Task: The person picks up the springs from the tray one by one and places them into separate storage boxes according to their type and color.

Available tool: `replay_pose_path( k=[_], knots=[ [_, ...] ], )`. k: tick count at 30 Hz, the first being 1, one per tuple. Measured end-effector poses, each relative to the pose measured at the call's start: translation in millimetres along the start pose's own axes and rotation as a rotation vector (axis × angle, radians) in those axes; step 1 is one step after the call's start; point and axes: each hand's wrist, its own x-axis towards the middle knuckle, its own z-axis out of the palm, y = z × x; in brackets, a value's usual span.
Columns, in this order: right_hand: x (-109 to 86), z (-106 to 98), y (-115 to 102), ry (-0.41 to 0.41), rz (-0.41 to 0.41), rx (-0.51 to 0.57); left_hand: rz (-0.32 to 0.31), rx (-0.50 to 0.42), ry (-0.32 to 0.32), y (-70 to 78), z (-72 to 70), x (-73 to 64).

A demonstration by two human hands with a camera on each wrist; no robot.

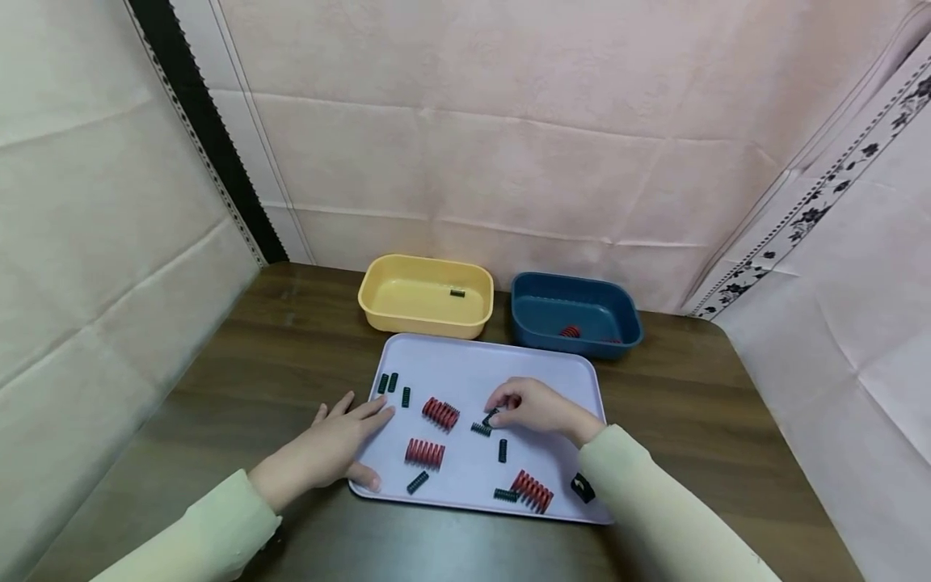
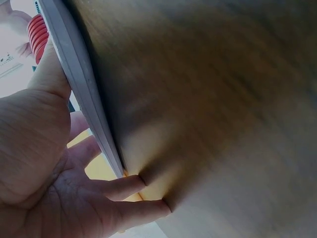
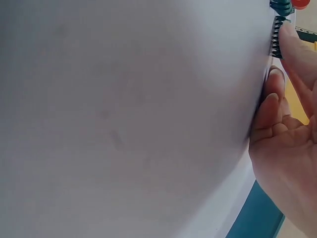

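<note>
My right hand pinches a small dark green spring between thumb and fingers over the tray's middle. In the right wrist view, the thumb lies against that spring. Another green spring lies right beside the fingertips. My left hand rests spread across the left rim of the white tray, with the thumb at the front corner. Large red springs and several small green springs lie scattered on the tray. The left wrist view shows a red spring just past the thumb.
Behind the tray stand a yellow bin with a small dark green spring in it, and a blue bin holding red springs. A black item lies by the right sleeve. Cloth walls enclose the wooden table.
</note>
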Motion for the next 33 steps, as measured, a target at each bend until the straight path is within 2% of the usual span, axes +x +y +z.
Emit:
replay_pose_path(
  k=[9,18,27,30,33],
  knots=[
    [2.2,3,-3,0.012,-0.008,0.002,-0.004,0.004,-0.003,-1.0,1.0,-0.2],
    [1.8,-1,-2,0.025,0.035,0.011,-0.007,0.012,-0.013,0.0,-0.8,1.3],
    [10.8,-11,-15,0.008,0.078,0.003,0.011,0.01,0.001,1.3,-2.8,-1.1],
    [15.6,-19,-22,0.018,0.121,0.049,-0.007,0.007,-0.011,2.1,-2.8,-0.7],
    [24.7,-25,-29,0.071,0.167,0.181,-0.03,0.002,-0.023,1.8,-2.4,-0.4]
  ],
)
